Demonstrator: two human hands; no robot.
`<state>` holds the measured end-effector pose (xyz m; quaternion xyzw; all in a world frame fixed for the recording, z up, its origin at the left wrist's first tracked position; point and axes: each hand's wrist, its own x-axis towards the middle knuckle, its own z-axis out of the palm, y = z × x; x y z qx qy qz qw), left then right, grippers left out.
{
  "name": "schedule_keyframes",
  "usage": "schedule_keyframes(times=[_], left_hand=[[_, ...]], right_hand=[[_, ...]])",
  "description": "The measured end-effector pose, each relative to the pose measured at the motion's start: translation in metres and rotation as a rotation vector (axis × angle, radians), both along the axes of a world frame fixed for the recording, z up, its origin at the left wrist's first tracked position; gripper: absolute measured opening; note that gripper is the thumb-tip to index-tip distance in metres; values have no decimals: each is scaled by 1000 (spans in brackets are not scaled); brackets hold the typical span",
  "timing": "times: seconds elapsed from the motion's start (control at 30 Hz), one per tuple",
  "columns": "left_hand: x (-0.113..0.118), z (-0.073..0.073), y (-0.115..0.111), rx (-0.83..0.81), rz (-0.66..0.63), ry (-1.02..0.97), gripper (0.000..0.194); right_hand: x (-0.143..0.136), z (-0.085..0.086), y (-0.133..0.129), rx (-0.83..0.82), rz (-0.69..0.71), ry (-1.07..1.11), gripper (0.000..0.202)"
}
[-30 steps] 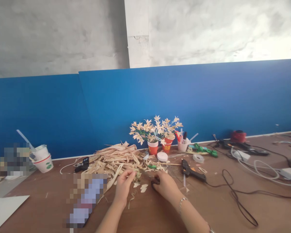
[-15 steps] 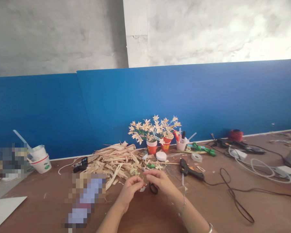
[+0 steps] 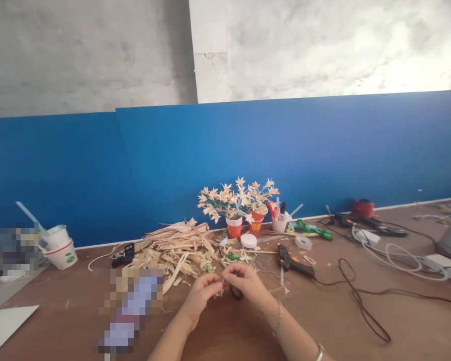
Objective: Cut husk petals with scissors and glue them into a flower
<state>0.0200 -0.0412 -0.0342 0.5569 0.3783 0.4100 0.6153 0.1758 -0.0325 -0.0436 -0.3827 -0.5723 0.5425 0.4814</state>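
So the left hand (image 3: pixel 201 296) and right hand (image 3: pixel 248 283) are right up against each other, thumbs and fingertips pinched around a small pale piece (image 3: pixel 222 287) that's too tiny to make out properly. It's held in front of the pile of dry strips (image 3: pixel 180 245), toward its right end. Scissors (image 3: pixel 236 292) sit by the right hand, dark handle loop poking out below it; can't tell if they're held or just lying there.

Going outward from that pile: the pixelated slab (image 3: pixel 130 313) is in front and to the left, and a little black gadget (image 3: pixel 124 255) is just beside its left end. Right of it there's a round white thing (image 3: pixel 248 241), with two red cups of pale flowers (image 3: pixel 238 200) standing behind that. Further right of the pile, the black glue gun (image 3: pixel 295 262) lies on the desk (image 3: pixel 323 326), cord trailing off. White cup (image 3: pixel 62 256) is well left of the pile.
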Motion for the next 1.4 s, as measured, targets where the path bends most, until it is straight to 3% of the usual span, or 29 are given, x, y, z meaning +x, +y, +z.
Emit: schedule_keyframes(times=[0.23, 0.63, 0.97, 1.2, 1.4], left_hand=[[1, -6, 4, 44, 68, 31, 24], [2, -10, 3, 467, 241, 406, 19], [3, -5, 2, 366, 181, 330, 22], [3, -10, 3, 380, 209, 354, 25], [-2, -14, 9, 370, 272, 361, 29]], right_hand=[[-1, -3, 0, 37, -75, -108, 31], [-5, -1, -2, 40, -131, -113, 31], [-3, 0, -1, 109, -108, -89, 33], [-10, -5, -1, 146, -224, -151, 28], [-9, 5, -6, 155, -304, -354, 23]])
